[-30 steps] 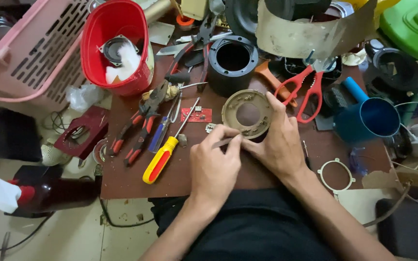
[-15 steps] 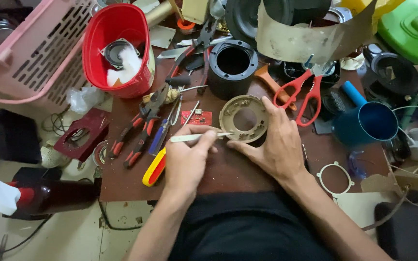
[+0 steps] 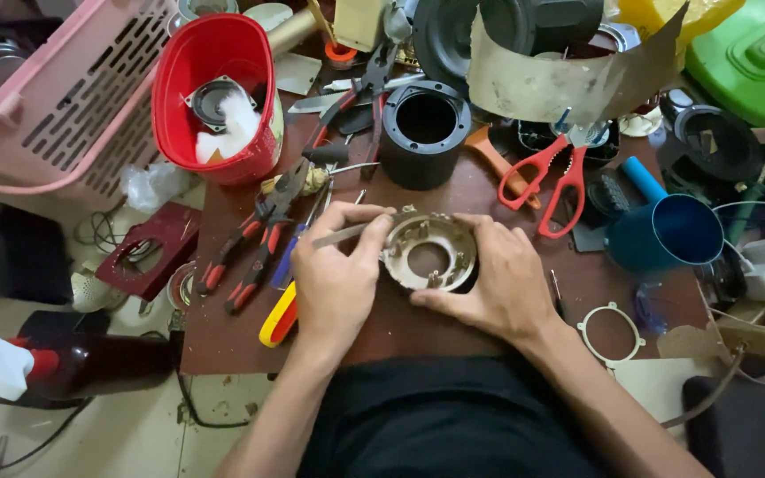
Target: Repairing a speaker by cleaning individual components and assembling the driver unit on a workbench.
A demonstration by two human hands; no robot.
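In the middle of the frame, on the brown table [image 3: 453, 323], lies a round metal ring part [image 3: 429, 252] with a hole in its centre and small tabs around the rim. The right hand [image 3: 498, 283] rests on the lower right side of this ring; its fingers press the rim, so its grip is closed on the ring and keeps it flat on the table. The left hand [image 3: 338, 270] is just to the left of the ring. Its grip is clenched around a thin grey metal tool [image 3: 347, 233], and the tool's tip, hidden behind the fingers, seems to reach the ring's upper left edge.

Left of the left hand lie red-handled pliers [image 3: 245, 257] and a yellow screwdriver [image 3: 278, 314], partly under the wrist. Above the ring stands a black cylinder [image 3: 425, 133]. To the right of it lie red scissors [image 3: 551, 173], and further right a blue cup [image 3: 670, 230] lies on its side. In the upper left of the frame there is a red bucket [image 3: 214, 97] and beside it a pink basket [image 3: 64, 97]. A white plastic ring [image 3: 611, 332] lies at the lower right, near the right forearm.
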